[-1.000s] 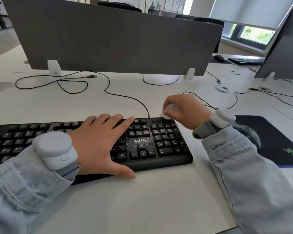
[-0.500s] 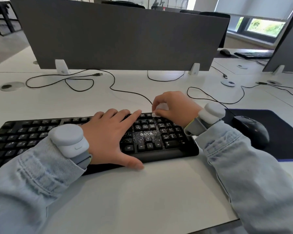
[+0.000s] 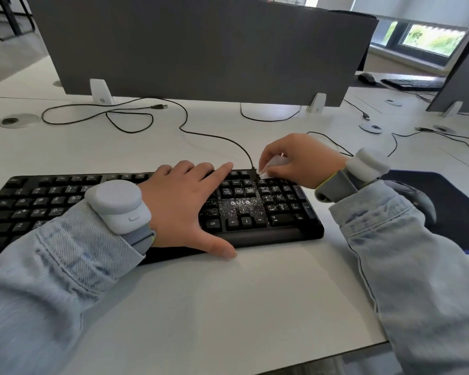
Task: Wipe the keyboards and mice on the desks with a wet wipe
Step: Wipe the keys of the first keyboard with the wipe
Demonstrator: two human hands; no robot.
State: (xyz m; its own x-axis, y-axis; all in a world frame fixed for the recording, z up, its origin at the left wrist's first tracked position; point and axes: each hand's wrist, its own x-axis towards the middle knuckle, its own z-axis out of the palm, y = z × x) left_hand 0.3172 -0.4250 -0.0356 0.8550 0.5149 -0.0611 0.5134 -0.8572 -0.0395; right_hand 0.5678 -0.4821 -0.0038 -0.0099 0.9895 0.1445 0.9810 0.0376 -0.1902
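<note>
The white wet wipe (image 3: 271, 164) is bunched small in the right hand (image 3: 299, 160), whose grip is pinched around it, and its lower edge touches the top row of keys at the right end of the black keyboard (image 3: 257, 209), just beside where the keyboard's cable (image 3: 206, 133) plugs in. The keyboard lies flat across the white surface (image 3: 228, 307), its right block of keys and the panel marked "aula" flecked with pale specks. The left hand (image 3: 184, 204) lies flat on the keys left of that panel, grip released, fingers spread and thumb resting on the keyboard's front edge. Both wrists carry a pale grey band device over light denim sleeves. To the right, a dark mouse (image 3: 414, 196) sits on a black mouse pad (image 3: 455, 212), partly hidden behind the right sleeve. Behind the keyboard stands a grey divider panel (image 3: 201, 47).
</note>
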